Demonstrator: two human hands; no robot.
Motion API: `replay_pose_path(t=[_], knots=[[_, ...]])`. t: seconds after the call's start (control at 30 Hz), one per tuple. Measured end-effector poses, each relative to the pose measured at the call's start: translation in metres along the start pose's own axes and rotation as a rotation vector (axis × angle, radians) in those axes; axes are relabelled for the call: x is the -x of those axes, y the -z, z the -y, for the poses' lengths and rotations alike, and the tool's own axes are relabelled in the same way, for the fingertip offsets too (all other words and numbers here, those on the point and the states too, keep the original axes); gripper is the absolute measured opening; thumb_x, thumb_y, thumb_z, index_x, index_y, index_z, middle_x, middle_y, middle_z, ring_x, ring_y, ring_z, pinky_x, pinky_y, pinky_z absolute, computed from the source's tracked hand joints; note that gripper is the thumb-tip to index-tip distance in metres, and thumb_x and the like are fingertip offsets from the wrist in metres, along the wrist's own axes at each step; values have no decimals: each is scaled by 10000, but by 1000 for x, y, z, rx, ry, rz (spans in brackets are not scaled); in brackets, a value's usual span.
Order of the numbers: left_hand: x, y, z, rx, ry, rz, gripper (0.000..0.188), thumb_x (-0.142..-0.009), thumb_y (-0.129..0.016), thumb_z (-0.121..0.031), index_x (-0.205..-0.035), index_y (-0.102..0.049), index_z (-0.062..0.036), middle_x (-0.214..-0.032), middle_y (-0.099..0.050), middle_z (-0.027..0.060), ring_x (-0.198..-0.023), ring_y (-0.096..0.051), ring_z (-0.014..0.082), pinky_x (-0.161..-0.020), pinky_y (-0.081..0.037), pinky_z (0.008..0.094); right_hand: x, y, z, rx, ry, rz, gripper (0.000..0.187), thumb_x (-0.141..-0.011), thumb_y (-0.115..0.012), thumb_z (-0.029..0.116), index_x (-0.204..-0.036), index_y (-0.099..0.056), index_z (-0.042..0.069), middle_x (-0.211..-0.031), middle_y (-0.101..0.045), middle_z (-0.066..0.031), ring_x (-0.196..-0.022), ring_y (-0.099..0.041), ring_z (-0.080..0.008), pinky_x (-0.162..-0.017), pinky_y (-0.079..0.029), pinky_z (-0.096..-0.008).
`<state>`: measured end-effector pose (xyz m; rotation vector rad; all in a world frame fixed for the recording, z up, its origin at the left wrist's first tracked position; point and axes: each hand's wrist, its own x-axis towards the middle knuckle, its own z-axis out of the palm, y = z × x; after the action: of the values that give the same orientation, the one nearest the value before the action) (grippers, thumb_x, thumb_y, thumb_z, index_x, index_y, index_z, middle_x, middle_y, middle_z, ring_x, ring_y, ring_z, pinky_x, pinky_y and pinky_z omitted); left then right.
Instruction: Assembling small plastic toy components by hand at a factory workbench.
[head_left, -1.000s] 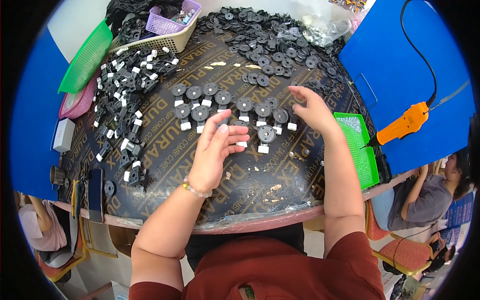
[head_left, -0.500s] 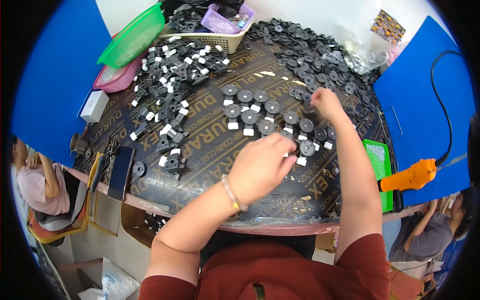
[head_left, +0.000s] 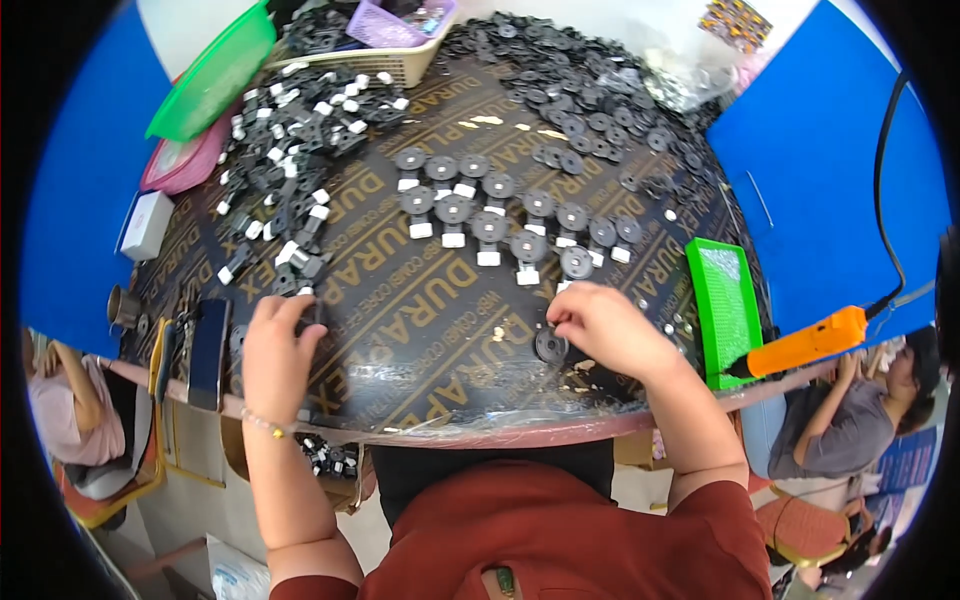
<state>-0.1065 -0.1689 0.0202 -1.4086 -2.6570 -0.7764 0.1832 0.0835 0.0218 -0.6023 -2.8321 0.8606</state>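
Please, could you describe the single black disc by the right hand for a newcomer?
On the dark table, find the rows of black discs with white ends. Between them and the table's near edge, by the right hand, lies the single black disc. Unlike those in the rows, it shows no white end.

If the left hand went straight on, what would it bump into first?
The left hand would likely meet the near end of the heap of black, white-ended parts, right by its fingers; depth is hard to judge.
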Motion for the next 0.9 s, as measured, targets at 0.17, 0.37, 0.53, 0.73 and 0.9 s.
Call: replay_pose_path(t=[0.17,0.37,0.53,0.73,0.9], knots=[[-17,9,-24,370,212,-174,397,-891,-630,2,-1276,-537,-25,-1187,-639,107,-1006,-611,154,-829,-468,264,40,33,-39,327,-345,-323,69,-849,-647,97,-880,-684,47,-897,-680,-154,-881,-659,-355,-779,-522,-448],[-54,-11,-117,1478,-108,29,351,-898,-636,-28,-1236,-546,4,-1211,-637,127,-1028,-619,158,-906,-510,293,61,20,-77,419,-454,-277,93,-859,-647,127,-863,-690,45,-885,-675,-170,-865,-661,-365,-771,-532,-459],[-74,-55,-145,2125,132,542,335,-991,-526,-58,-1322,-494,-102,-1235,-622,169,-1124,-638,319,-982,-533,485,49,15,-78,524,-398,-298,70,-843,-629,94,-833,-680,48,-852,-642,-144,-878,-652,-336,-794,-531,-439],[-78,-117,-111,2326,448,675,341,-986,-578,-219,-1288,-545,-64,-1192,-617,140,-1052,-630,235,-981,-521,475,27,29,-38,194,-192,-317,51,-779,-657,50,-794,-616,23,-760,-651,-175,-749,-643,-381,-683,-515,-457],[-76,-124,-109,2131,392,551,310,-968,-621,-154,-1260,-581,-60,-1122,-604,104,-950,-595,180,-869,-525,336,-14,40,15,-2,-1,-207,54,-842,-632,60,-853,-630,7,-830,-650,-184,-822,-638,-380,-724,-507,-447]])
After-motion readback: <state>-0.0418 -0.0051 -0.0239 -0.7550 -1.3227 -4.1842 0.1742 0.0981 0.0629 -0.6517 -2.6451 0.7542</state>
